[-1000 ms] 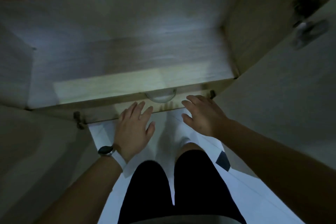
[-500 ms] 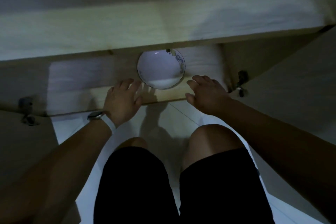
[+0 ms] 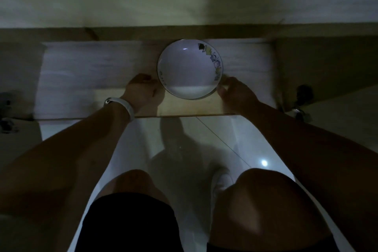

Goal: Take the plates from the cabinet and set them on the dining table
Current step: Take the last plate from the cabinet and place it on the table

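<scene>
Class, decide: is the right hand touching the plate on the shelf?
Cannot tell. In the head view the right hand sits at the plate rim, but dimness and blur hide contact or gap.

Bare arms (image 3: 77, 149); a white watch band (image 3: 127, 106) behind the left hand (image 3: 141, 90); black shorts (image 3: 131, 223); one white shoe (image 3: 222, 182)

One view only: the head-worn wide-angle camera is looking steeply down and a bit forward into a low cabinet shelf (image 3: 92, 80). It is sitting close to the shelf, centring the plate (image 3: 190, 67) in the upper half, with forearms (image 3: 81, 149) at the lower corners and knees (image 3: 133, 182) and floor (image 3: 204, 139) filling the bottom.
</scene>
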Demonstrator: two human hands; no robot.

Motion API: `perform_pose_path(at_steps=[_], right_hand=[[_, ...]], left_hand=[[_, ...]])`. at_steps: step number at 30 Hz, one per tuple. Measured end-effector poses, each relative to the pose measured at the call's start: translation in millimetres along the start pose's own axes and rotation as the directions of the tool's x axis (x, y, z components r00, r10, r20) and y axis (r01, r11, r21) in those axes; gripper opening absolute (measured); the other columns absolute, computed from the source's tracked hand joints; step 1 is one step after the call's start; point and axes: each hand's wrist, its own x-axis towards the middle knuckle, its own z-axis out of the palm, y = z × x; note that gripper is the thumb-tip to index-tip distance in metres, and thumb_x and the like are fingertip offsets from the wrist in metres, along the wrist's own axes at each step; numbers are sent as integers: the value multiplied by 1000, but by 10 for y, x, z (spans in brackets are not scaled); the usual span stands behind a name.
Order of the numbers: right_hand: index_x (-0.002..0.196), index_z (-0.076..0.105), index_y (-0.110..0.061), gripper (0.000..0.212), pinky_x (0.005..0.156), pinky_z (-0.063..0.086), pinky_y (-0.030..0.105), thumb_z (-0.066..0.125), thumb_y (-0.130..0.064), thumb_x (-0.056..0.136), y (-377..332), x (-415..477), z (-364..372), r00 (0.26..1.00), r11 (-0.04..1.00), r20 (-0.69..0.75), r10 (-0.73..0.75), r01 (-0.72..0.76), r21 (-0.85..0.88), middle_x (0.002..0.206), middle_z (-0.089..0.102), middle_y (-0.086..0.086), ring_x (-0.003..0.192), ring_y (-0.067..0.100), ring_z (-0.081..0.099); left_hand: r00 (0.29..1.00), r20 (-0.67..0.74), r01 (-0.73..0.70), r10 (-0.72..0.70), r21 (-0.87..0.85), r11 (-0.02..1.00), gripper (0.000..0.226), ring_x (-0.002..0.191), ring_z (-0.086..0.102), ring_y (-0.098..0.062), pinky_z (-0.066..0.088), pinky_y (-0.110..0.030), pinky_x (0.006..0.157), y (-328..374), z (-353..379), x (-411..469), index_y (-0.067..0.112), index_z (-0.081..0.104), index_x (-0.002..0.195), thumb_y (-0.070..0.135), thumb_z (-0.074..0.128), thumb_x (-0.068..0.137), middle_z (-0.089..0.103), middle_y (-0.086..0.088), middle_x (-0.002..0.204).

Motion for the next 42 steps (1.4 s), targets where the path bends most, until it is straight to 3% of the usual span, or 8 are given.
perform_pose_path(at_steps=[7,10,14,17,26,29,35,42], right_hand=[[100,67,-13,31,56,49,25,63,-41,90,-149,305,59,1000,934,-10,-4,7,357,76,68,0,56,8,62],[91,64,-10,13,42,46,19,66,-23,89,-174,369,84,1000,876,-11,-14,17,482,63,63,1,40,5,58],[105,59,-13,22,50,54,21,60,-2,87,-168,389,44,997,815,82,13,-58,577,86,63,2,67,9,65],[118,56,-16,42,65,59,29,57,8,84,-152,366,54,989,784,146,-19,-76,616,105,63,0,93,16,61],[126,46,-15,49,93,53,44,62,-7,80,-226,100,268,999,857,27,32,-41,514,115,58,1,110,21,55],[127,43,-14,50,79,58,42,59,0,82,-300,-56,332,998,817,49,50,-69,573,110,54,-1,107,22,54],[120,42,-9,43,48,48,14,60,-2,81,-484,-713,268,992,888,119,34,-85,453,96,53,-1,82,15,57],[138,37,-10,63,71,50,28,64,-10,81,-768,-1832,9,990,926,140,-4,-50,375,117,52,5,99,16,53]], left_hand=[[999,-13,-42,40,-251,967,17,84,68,-32,58,-52,77,163,141,103,15,68,80,21,57,68,71,-10,82],[998,-57,-43,24,-364,931,24,85,64,-24,59,-40,74,330,246,-24,16,58,95,12,58,70,64,5,83],[997,-71,-62,35,-427,902,27,75,64,-14,56,-32,59,357,296,-34,18,52,85,-8,48,88,62,8,73],[998,-53,-60,41,-437,897,35,99,61,-33,58,-49,79,237,229,-2,24,50,106,-5,48,87,61,3,92],[995,-69,-93,68,-487,869,36,97,61,-37,57,-47,72,24,165,-307,23,51,108,2,47,79,61,-1,95],[998,-54,-64,41,-537,841,39,82,64,-23,57,-32,52,-115,152,-419,19,48,116,-7,45,88,62,0,95],[999,49,37,-17,-456,889,45,83,62,-19,56,-31,56,-318,-76,-1014,17,39,127,-5,55,90,63,-7,102],[993,116,61,-10,-450,891,62,103,57,-14,56,-23,57,-289,-441,-2193,25,36,132,-2,65,83,55,7,115]])
